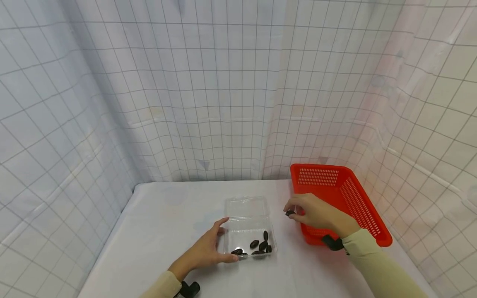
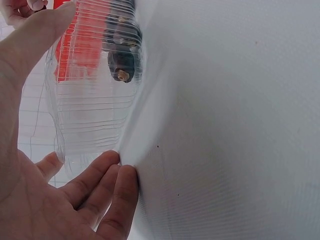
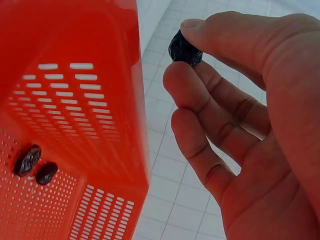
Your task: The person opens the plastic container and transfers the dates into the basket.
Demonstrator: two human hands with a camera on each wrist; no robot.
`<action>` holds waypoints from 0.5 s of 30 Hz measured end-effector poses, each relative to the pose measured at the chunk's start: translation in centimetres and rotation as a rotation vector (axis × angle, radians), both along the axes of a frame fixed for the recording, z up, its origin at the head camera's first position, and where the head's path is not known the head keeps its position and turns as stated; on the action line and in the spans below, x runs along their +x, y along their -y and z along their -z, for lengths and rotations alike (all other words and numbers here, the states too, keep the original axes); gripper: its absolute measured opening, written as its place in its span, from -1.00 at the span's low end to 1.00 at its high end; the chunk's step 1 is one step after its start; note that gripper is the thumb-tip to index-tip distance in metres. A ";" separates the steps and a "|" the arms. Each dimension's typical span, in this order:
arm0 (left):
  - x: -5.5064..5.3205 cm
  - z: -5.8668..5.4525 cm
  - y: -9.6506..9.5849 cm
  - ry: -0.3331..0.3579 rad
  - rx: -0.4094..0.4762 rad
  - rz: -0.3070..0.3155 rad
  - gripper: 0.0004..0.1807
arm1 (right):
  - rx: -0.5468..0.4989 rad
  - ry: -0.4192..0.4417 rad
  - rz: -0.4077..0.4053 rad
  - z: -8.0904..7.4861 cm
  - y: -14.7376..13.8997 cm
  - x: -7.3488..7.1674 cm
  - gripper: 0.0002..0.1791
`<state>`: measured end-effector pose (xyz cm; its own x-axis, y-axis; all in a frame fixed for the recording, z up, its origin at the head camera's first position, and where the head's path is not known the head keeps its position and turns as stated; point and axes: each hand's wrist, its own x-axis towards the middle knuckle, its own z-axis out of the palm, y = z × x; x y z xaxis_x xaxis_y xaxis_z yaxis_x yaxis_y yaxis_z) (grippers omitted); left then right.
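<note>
My right hand (image 1: 316, 210) pinches a dark, wrinkled dried date (image 3: 182, 49) between thumb and fingertips, just left of the red basket (image 1: 367, 198). At the middle of the table a clear plastic box (image 1: 236, 234) lies with its lid folded back. Several more dates (image 1: 254, 244) lie in it, mostly toward its front and right. My left hand (image 1: 205, 250) holds the box at its left side, thumb on the front edge and fingers along the left wall. Through the right wrist view, two dates (image 3: 47, 173) show inside the basket.
The table (image 1: 164, 223) has a white cloth over it. White grid-patterned curtains (image 1: 208, 103) hang behind it and along both sides. The basket stands near the right-hand curtain, its slotted walls higher than the plastic box.
</note>
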<state>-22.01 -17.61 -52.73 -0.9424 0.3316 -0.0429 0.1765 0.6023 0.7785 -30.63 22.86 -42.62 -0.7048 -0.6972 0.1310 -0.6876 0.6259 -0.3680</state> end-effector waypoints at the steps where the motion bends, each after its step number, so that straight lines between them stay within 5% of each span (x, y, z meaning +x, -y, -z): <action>1: 0.0 0.0 0.0 -0.001 -0.002 -0.001 0.47 | -0.002 -0.006 0.003 0.0 -0.2 0.0 -0.77; 15: 0.1 -0.2 0.0 0.008 -0.003 0.001 0.46 | -0.041 0.000 0.069 -0.4 -3.6 -1.2 -0.76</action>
<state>-21.95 -17.64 -52.57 -0.9419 0.3320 -0.0514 0.1708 0.6048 0.7778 -31.79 26.48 -42.20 -0.7508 -0.6413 0.1581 -0.6435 0.6562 -0.3941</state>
